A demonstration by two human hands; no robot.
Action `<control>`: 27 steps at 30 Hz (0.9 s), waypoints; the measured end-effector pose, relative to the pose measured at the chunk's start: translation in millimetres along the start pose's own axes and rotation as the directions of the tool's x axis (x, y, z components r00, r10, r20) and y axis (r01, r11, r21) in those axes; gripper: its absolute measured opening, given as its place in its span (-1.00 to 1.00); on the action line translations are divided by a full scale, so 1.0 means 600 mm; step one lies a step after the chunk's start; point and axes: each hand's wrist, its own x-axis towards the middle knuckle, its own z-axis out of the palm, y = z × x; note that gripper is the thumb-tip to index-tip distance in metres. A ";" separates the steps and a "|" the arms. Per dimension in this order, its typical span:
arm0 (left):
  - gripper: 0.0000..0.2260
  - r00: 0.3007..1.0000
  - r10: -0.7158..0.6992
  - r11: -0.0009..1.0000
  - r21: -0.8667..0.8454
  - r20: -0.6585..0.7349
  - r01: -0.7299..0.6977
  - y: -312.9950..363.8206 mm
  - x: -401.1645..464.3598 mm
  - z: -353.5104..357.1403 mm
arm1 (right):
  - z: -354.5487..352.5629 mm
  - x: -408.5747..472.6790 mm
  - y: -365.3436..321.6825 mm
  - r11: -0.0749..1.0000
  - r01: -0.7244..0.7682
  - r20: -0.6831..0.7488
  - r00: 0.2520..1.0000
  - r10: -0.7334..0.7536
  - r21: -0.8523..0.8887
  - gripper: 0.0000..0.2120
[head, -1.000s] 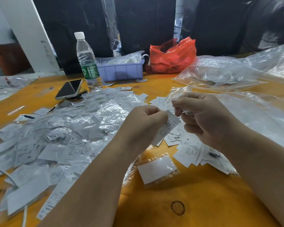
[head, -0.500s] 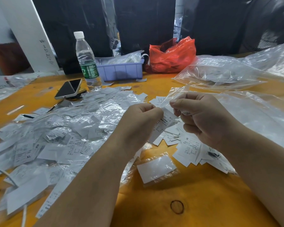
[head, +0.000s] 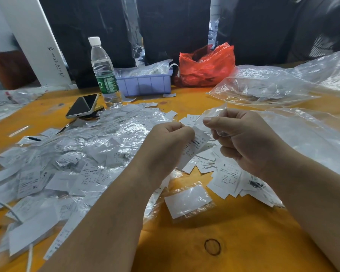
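My left hand (head: 166, 143) is curled in a fist and pinches a white printed label (head: 195, 146) that hangs between both hands. My right hand (head: 243, 142) is curled too and pinches a small clear plastic bag (head: 208, 114) at the label's top. A big heap of labels sealed in clear bags (head: 71, 154) covers the table to the left. Loose white labels (head: 224, 173) lie under my right hand. One bagged label (head: 187, 201) lies alone in front of me.
On the orange table (head: 185, 242) stand a water bottle (head: 104, 75), a phone (head: 82, 106), a purple bin (head: 147, 85) and a red plastic bag (head: 206, 65). Large clear plastic bags (head: 283, 85) spread at the right. A rubber band (head: 212, 246) lies near the front.
Both hands have moved slightly closer together and up. The label has slid further toward the clear bag held by my right hand.
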 end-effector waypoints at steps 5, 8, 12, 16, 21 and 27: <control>-0.83 0.997 0.006 0.999 0.041 0.072 -0.009 0.001 -0.002 0.003 | -0.002 0.001 0.002 1.000 0.013 -0.040 0.999 -0.014 -0.020 -0.71; -0.81 0.997 0.008 0.999 0.052 0.077 -0.012 0.001 -0.003 0.002 | 0.000 -0.001 0.002 0.999 0.008 -0.032 0.999 -0.009 -0.043 -0.72; -0.81 0.999 0.009 0.999 0.035 0.041 -0.010 0.002 -0.003 0.001 | 0.001 -0.002 0.002 0.999 0.002 0.005 1.000 -0.002 -0.047 -0.75; -0.82 1.000 0.008 1.000 0.021 0.010 -0.008 0.004 -0.004 0.000 | 0.000 -0.003 0.002 0.999 -0.009 0.055 0.998 0.012 -0.048 -0.78; -0.81 1.000 -0.009 0.999 0.039 -0.019 0.010 0.003 -0.002 -0.003 | -0.004 -0.002 0.000 0.997 -0.024 0.115 0.993 0.033 -0.074 -0.84; -0.83 0.997 -0.071 0.996 -0.051 -0.030 0.069 0.008 -0.005 -0.004 | -0.006 -0.002 -0.003 0.997 -0.050 0.139 0.989 0.058 -0.061 -0.82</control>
